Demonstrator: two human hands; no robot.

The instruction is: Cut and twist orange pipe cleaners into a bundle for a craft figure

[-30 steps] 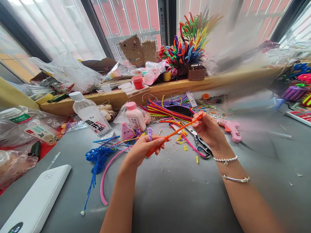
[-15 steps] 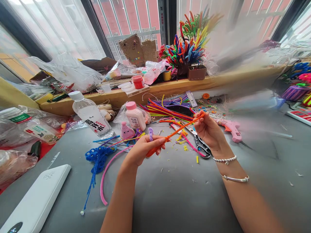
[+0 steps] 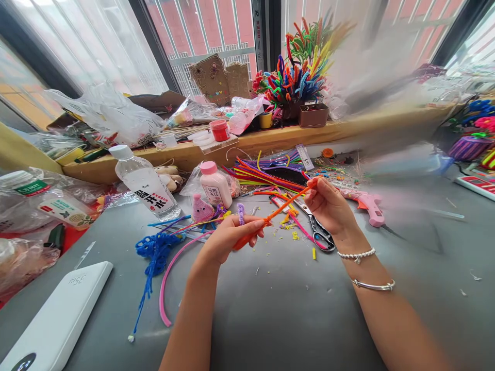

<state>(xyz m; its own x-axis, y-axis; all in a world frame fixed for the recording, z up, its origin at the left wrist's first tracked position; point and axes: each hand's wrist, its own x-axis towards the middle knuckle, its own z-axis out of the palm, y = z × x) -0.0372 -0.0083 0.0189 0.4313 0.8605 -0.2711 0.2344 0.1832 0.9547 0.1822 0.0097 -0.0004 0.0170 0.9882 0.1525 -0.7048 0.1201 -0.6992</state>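
An orange pipe cleaner [image 3: 289,203] stretches between my two hands above the grey table. Its lower part is pinched in my left hand [image 3: 235,234], where a wider orange bit shows under the fingers. A fuzzy purple ring [image 3: 241,214] stands up at that hand's fingers. My right hand [image 3: 328,203] grips the pipe cleaner near its far end between thumb and fingertips. Black-handled scissors [image 3: 323,239] lie just below and behind the right hand. A pink pipe cleaner [image 3: 165,288] curves on the table left of my left forearm, near a tangle of blue yarn [image 3: 158,250].
A pile of coloured pipe cleaners [image 3: 266,172] lies at the back, with a pink glue gun [image 3: 371,206] to the right. A water bottle [image 3: 147,183], a pink-capped bottle [image 3: 215,185] and a white power bank [image 3: 62,314] stand or lie leftward. Yellow scraps [image 3: 296,235] dot the middle.
My right hand has shifted slightly left along the orange pipe cleaner, closer to my left hand. My left hand has barely moved.
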